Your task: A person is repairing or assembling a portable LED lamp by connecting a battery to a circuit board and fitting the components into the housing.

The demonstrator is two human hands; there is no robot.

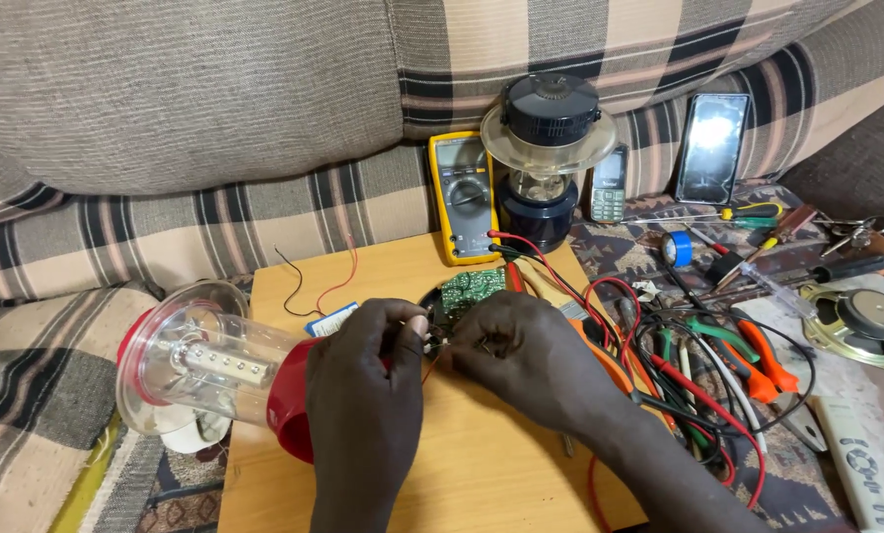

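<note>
Hands meet mid-board, lantern crowding its left edge.

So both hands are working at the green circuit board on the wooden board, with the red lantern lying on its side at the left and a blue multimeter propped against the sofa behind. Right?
Not quite: the multimeter is yellow, not blue, as the head view shows. The rest holds: the left hand and right hand meet at the green circuit board on the wooden board, and the red lantern lies on its side at the left.
</note>
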